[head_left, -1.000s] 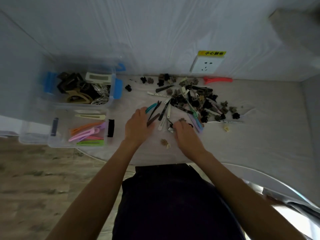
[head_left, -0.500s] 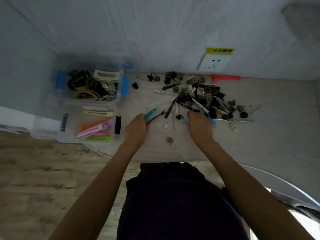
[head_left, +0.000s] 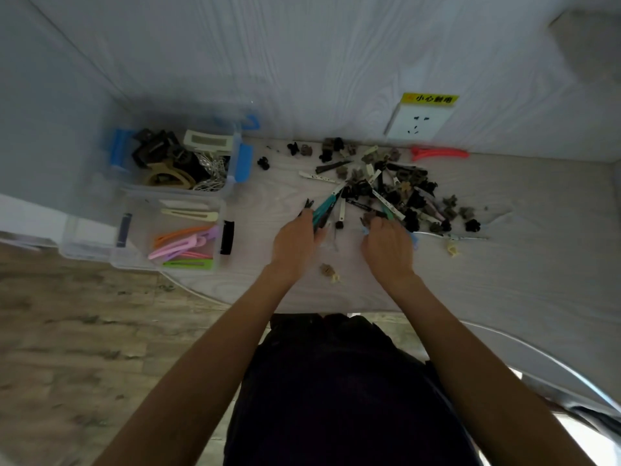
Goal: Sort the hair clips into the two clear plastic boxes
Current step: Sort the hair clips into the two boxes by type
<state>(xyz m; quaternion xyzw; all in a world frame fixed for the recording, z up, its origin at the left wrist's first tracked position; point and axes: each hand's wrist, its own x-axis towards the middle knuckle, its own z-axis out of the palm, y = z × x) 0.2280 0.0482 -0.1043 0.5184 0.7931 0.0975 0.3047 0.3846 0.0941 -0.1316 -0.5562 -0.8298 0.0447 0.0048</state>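
A heap of hair clips (head_left: 386, 186), long flat ones and small claw clips, lies on the pale table in front of the wall. My left hand (head_left: 294, 243) is closed around a bunch of long flat clips (head_left: 324, 206), one teal and others dark. My right hand (head_left: 386, 245) rests at the heap's near edge, fingers curled over a blue clip (head_left: 415, 238) and a small brown claw clip. The far clear box (head_left: 235, 183) with blue latches holds large claw clips. The near clear box (head_left: 134, 260) holds long flat coloured clips.
A red-orange clip (head_left: 440, 152) lies by the wall under a white socket (head_left: 420, 124). A small brown claw clip (head_left: 326, 270) and a cream one sit near the table's front edge. A black clip (head_left: 227, 237) lies beside the near box. Wooden floor at left.
My left hand gathered the long clips off the table and now holds them as a bunch. My right hand moved right to the heap's near edge and closed over clips there.
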